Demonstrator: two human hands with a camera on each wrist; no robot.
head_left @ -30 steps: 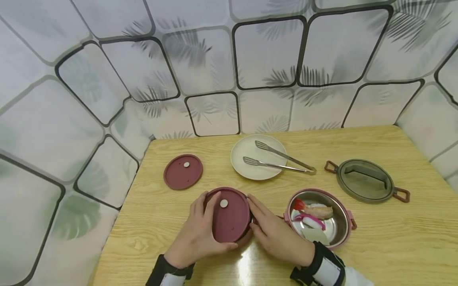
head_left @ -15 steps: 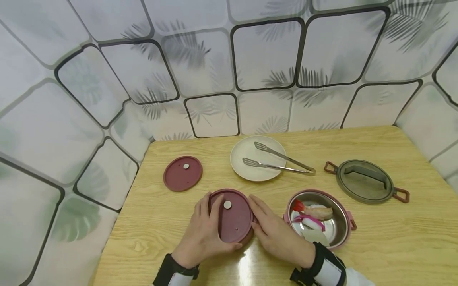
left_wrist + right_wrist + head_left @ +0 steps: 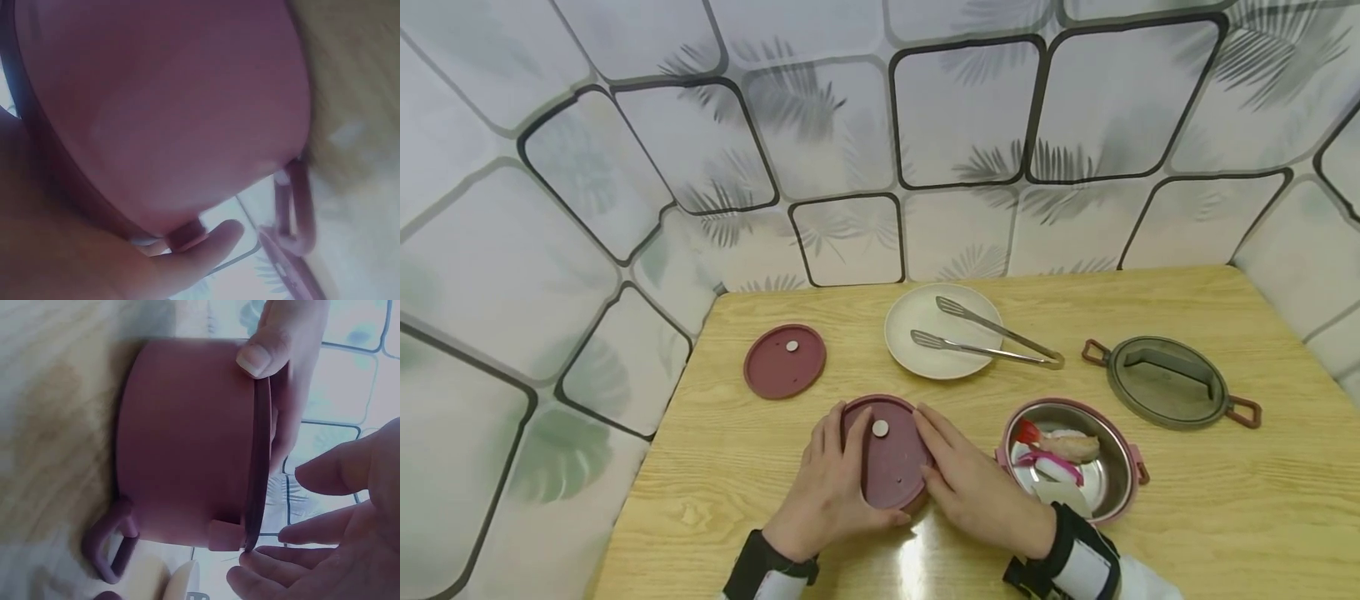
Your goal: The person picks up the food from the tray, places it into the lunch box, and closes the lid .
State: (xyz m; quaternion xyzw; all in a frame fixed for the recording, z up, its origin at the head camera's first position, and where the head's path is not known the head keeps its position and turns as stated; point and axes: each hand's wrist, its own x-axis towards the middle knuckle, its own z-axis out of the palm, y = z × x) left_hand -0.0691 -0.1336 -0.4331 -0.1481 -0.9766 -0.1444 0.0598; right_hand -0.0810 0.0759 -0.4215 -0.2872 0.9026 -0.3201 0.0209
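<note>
A maroon lid (image 3: 895,467) with a white knob covers a round maroon pot (image 3: 187,437) at the front of the table. My left hand (image 3: 827,492) spans the lid from its left side and grips its rim; in the right wrist view the thumb presses where lid meets pot. The left wrist view shows the pot's side close up, with its loop handle (image 3: 300,209) below. From the other side, my right hand (image 3: 977,487) touches the lid's right edge with extended fingertips. Its thumb stands off the pot in the right wrist view.
To the right sits an uncovered pink-rimmed pot (image 3: 1127,492) containing several food pieces. A grey lid with handles (image 3: 1168,400) lies beyond it. Metal tongs (image 3: 1007,333) rest across a white plate (image 3: 910,321) at the back. Another maroon lid (image 3: 782,375) lies left.
My left hand has shifted slightly right with the lid, which now covers the dark gap seen at the pot's right edge. The right hand stays at that edge.
</note>
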